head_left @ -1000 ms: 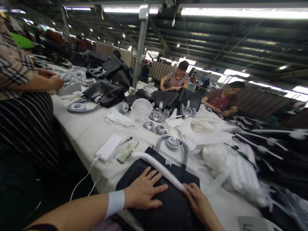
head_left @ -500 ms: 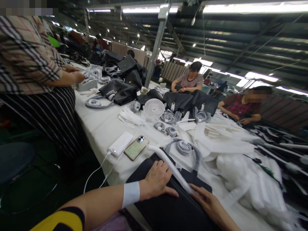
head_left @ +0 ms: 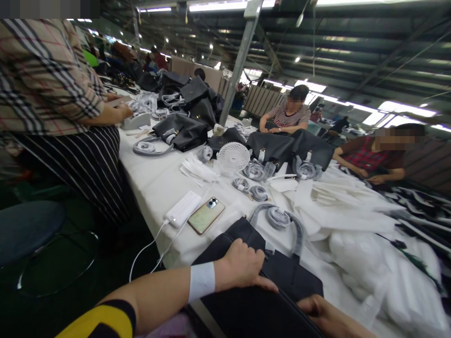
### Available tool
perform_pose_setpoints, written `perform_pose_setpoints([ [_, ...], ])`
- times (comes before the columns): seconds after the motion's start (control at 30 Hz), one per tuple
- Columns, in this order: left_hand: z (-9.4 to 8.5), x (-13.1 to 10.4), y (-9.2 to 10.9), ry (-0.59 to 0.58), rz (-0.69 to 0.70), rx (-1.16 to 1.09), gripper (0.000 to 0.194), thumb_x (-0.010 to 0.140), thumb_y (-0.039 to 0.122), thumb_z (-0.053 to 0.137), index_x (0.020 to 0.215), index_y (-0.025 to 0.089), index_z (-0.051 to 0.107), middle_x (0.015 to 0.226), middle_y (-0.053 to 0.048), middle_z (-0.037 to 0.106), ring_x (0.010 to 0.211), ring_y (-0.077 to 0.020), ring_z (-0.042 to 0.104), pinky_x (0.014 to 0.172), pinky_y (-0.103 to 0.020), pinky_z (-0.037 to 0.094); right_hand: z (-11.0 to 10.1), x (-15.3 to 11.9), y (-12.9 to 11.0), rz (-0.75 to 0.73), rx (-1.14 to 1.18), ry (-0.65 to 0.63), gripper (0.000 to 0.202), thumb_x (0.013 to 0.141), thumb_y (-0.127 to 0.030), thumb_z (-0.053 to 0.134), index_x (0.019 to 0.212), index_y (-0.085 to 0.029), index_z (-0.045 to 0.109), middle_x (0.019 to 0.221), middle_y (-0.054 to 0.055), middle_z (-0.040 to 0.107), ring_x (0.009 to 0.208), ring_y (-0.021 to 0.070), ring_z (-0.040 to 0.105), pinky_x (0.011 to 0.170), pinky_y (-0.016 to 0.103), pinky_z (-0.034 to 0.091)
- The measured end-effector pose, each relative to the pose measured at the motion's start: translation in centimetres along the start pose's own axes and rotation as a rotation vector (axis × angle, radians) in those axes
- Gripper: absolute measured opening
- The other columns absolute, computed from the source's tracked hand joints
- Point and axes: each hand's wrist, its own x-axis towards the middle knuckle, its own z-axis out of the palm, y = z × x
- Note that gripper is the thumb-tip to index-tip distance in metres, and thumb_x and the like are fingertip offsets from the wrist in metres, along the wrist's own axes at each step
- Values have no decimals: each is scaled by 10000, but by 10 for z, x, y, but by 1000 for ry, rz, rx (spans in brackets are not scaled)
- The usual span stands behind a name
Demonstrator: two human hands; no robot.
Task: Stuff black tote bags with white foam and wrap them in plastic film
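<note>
- The black bag (head_left: 257, 286) lies flat on the white-covered table (head_left: 158, 183), at the edge nearest the wearer, and serves here as the landmark.
- The left hand (head_left: 243, 268) is curled over the bag's upper rim, fingers gripping the edge and thumb stretched along the top seam; a white wristband sits just behind it.
- The right hand (head_left: 324, 312) rests at the bag's lower right side, touching it; only part of it shows at the frame's bottom, so whether it grips or merely presses cannot be told.
- The bag's grey handle (head_left: 282, 223), wound in protective wrap, arches out beyond the bag's far edge; that wrapping looks finished.
- The bag body looks bare, and piles of white foam wrap (head_left: 373, 277) lie to the right of the bag, so I judge its packing not yet done.
- Just left of the bag lie a phone (head_left: 206, 216) and a white power bank (head_left: 183, 209) with cables trailing off the table.
- Beyond the bag sit a small white fan (head_left: 233, 157) and more black bags.
</note>
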Motion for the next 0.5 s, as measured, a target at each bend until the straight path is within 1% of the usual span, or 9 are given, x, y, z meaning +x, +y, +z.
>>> perform_pose_setpoints([
  [0.13, -8, 5, -5, -186, 19, -43, 818, 714, 882, 345, 823, 142, 678, 785, -140, 713, 754, -292, 687, 673, -375, 474, -3, 4, 12, 28, -24, 35, 265, 714, -414, 673, 717, -160, 748, 585, -1, 602, 472, 75, 414, 474, 202, 313],
  [0.2, -13, 5, -6, -275, -10, -89, 761, 714, 856, 431, 790, 144, 688, 800, -136, 713, 794, -297, 687, 681, -367, 489, -2, 3, 17, 35, -39, 103, 331, 699, -466, 673, 612, -148, 679, 508, -28, 496, 448, 59, 320, 439, 204, 238],
  [0.27, -17, 3, -6, -331, -56, -138, 623, 772, 745, 540, 847, 144, 687, 878, -107, 706, 850, -269, 674, 729, -369, 512, 2, -3, 24, 21, -47, 211, 459, 694, -558, 658, 508, -154, 547, 465, -57, 367, 449, 51, 236, 427, 215, 171],
  [0.3, -18, 1, -5, -340, -65, -154, 529, 822, 653, 573, 927, 146, 676, 945, -88, 693, 882, -245, 662, 767, -373, 521, 4, -9, 29, 6, -37, 265, 509, 698, -602, 642, 492, -162, 491, 467, -66, 323, 458, 52, 215, 430, 220, 153],
  [0.33, -18, -1, -5, -347, -55, -160, 443, 872, 554, 580, 1023, 143, 649, 1022, -78, 670, 916, -226, 646, 803, -391, 528, 7, -15, 34, -15, -10, 319, 532, 708, -633, 625, 505, -166, 469, 479, -71, 302, 469, 54, 211, 435, 223, 148],
  [0.4, -18, -5, -7, -356, -17, -159, 359, 915, 421, 576, 1150, 150, 592, 1139, -75, 618, 981, -220, 619, 844, -417, 534, 15, -29, 44, -77, 64, 414, 532, 751, -650, 586, 559, -163, 492, 516, -69, 319, 490, 59, 234, 445, 221, 168],
  [0.5, -22, -16, -12, -375, 21, -137, 359, 912, 380, 590, 1195, 160, 568, 1197, -80, 587, 1027, -239, 602, 857, -428, 536, 29, -44, 61, -155, 149, 538, 482, 814, -595, 551, 665, -138, 584, 570, -47, 417, 516, 66, 304, 466, 213, 226],
])
